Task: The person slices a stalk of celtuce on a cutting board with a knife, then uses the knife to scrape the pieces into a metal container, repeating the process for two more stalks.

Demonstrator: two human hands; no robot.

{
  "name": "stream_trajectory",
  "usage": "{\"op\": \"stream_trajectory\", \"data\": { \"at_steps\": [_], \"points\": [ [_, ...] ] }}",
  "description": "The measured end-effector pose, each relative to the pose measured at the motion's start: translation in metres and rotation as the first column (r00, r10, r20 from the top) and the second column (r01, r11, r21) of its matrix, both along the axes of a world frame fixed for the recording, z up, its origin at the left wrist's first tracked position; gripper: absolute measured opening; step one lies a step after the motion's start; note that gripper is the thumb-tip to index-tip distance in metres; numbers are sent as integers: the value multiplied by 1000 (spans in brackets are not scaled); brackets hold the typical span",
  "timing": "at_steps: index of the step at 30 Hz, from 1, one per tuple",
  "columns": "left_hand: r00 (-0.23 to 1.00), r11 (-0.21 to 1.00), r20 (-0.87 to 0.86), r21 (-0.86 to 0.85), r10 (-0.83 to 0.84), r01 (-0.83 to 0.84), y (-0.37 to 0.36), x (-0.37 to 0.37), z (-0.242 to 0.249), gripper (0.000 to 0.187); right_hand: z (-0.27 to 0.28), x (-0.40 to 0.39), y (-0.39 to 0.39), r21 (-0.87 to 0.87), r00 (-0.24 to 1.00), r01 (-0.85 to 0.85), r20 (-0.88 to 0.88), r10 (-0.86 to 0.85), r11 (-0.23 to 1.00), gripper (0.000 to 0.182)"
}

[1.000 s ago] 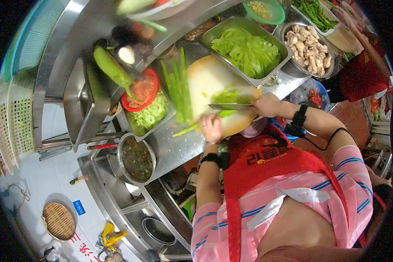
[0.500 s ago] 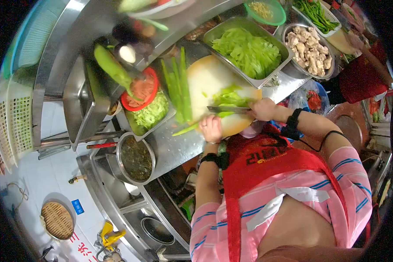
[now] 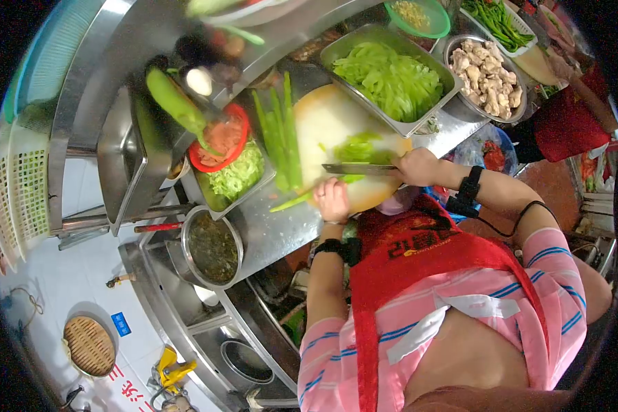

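Observation:
My right hand [image 3: 417, 167] is closed round the handle of a kitchen knife [image 3: 357, 168], its blade pointing left across a round cutting board [image 3: 311, 134]. My left hand [image 3: 332, 200] presses with bent fingers on a long green vegetable strip [image 3: 292, 202] at the board's near edge, just below the blade. Behind the knife lies a small pile of cut green slices [image 3: 359, 149]. Several long green vegetable pieces [image 3: 276, 141] rest side by side left of the board. A metal tray [image 3: 391, 122] of pale green slices [image 3: 390, 79] overlaps the board's far edge.
Left stand a red bowl [image 3: 244, 141] over a tray of shredded green vegetable [image 3: 237, 176] and a metal pot [image 3: 238, 240]. Right are a bowl of meat pieces [image 3: 486, 79] and a basket of green peppers [image 3: 494, 24]. Another person's arm [image 3: 587, 93] shows at far right.
The knife and my right hand have risen slightly on the board. My left hand stays in nearly the same place on the green strip.

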State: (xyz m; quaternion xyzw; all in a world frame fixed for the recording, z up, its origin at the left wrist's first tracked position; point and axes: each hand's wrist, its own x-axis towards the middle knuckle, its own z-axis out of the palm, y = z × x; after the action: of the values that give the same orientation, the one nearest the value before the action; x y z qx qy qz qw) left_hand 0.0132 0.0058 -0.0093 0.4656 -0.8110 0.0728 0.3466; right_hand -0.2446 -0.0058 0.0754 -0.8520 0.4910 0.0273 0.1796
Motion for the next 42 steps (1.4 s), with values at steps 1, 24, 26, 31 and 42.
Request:
{"op": "stream_trajectory", "data": {
  "at_steps": [1, 24, 26, 31, 42],
  "points": [
    [1000, 1000, -3, 5, 2, -2, 1, 0, -2, 19, 0, 1, 3, -21, 1000, 0, 18, 0, 1000, 31],
    [999, 996, -22, 75, 44, -42, 7, 8, -4, 16, 19, -5, 9, 132, 990, 40, -143, -21, 990, 27],
    [998, 997, -23, 49, 61, -60, 6, 6, -4, 14, -15, -5, 14, -33, 998, 53, 44, -52, 998, 32],
    [999, 998, -11, 35, 43, -42, 7, 10, -7, 15, 6, 0, 9, 6, 998, 47, -31, -47, 999, 32],
    [998, 999, -45, 5, 35, -35, 2, 7, -8, 15, 9, 1, 5, -3, 999, 12, -31, -12, 1000, 33]
  ]
}}
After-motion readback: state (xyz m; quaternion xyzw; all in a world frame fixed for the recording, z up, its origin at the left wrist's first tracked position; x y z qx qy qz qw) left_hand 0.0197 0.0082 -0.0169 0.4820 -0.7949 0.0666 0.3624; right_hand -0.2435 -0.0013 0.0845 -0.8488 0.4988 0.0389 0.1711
